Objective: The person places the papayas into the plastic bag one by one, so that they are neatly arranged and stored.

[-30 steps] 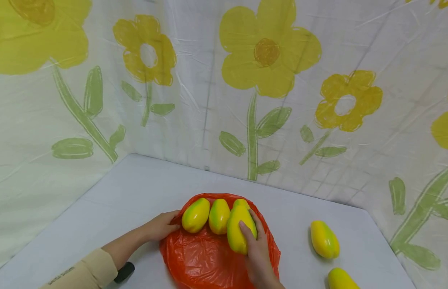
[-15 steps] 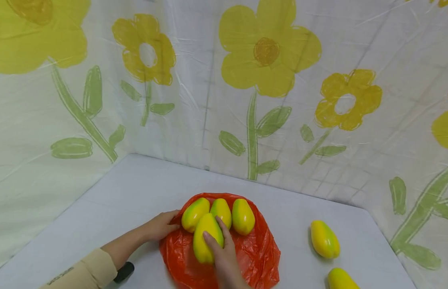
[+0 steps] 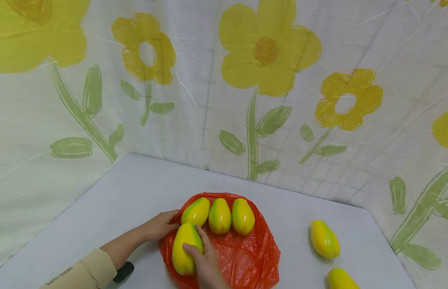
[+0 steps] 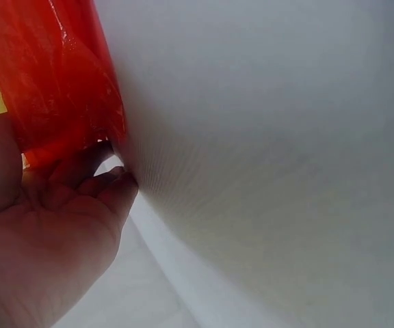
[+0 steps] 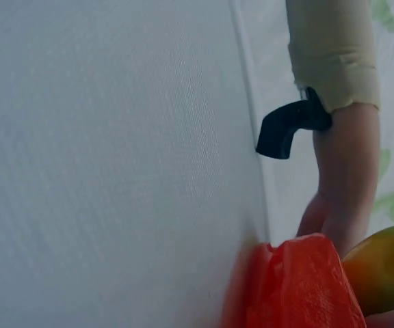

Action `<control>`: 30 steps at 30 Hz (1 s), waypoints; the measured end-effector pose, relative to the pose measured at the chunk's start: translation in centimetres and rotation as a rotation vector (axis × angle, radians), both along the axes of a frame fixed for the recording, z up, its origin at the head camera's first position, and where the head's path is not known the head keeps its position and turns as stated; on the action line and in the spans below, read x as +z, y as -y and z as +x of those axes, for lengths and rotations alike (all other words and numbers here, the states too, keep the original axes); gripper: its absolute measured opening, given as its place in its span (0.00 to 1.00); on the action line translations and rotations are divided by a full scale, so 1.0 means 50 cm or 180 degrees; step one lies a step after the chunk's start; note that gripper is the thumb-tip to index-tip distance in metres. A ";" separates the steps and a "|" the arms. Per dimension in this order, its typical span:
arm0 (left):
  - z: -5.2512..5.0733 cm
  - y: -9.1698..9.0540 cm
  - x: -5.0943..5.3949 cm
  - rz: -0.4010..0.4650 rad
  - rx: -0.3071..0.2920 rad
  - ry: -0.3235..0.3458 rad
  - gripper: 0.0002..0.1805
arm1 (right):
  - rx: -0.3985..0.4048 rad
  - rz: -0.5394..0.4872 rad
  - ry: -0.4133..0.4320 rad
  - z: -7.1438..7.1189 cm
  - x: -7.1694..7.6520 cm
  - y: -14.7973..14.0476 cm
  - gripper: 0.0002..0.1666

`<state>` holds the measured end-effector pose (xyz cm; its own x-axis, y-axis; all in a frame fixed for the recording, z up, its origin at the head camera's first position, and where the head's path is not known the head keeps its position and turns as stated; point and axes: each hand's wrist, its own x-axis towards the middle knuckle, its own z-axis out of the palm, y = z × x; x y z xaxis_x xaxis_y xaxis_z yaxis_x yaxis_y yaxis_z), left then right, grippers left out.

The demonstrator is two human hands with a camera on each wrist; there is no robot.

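Note:
My right hand (image 3: 206,259) grips a yellow-green papaya (image 3: 182,253), low over the left part of an opened red plastic bag (image 3: 243,257). Three more papayas lie along the bag's far side: a left one (image 3: 196,212), a middle one (image 3: 220,216) and a right one (image 3: 243,216). At the bag's left rim my left hand (image 3: 159,227) holds the plastic. The left wrist view shows this hand (image 4: 53,225) with thumb and curled fingers about the red bag (image 4: 53,75). In the right wrist view the held papaya (image 5: 385,273) is partly cut off by the frame.
Right of the bag, one papaya (image 3: 325,239) lies on the white table (image 3: 296,208); another (image 3: 341,279) is cut off by the lower edge. A black curved piece (image 3: 124,272) shows beside the left sleeve. A flower-printed curtain (image 3: 195,100) hangs behind the table.
My right hand has carried its papaya leftward and nearer across the bag, from the right papaya to the left rim. The left hand and the other papayas have stayed put.

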<state>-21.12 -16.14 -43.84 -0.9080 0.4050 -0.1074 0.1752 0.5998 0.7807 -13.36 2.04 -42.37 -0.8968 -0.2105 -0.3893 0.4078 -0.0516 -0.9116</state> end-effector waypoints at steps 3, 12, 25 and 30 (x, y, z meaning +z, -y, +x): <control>-0.001 0.000 0.002 0.0006 -0.0004 0.0006 0.25 | 0.0023 -0.0036 0.0038 0.004 -0.003 0.007 0.42; -0.004 0.001 -0.002 0.0022 -0.0065 0.0016 0.24 | 0.0084 0.0029 0.0106 0.005 -0.011 0.013 0.44; -0.002 -0.002 -0.001 -0.0029 -0.0018 0.0031 0.24 | 0.0149 0.0132 0.0030 0.008 -0.021 0.014 0.45; -0.001 -0.003 0.000 -0.0021 -0.0006 0.0038 0.25 | 0.0204 0.0150 0.0017 0.006 -0.021 0.015 0.45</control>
<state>-21.18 -16.01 -43.83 -0.9058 0.4061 -0.1208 0.1672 0.6046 0.7788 -13.06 1.27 -43.40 -0.8799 -0.2486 -0.4049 0.4138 0.0176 -0.9102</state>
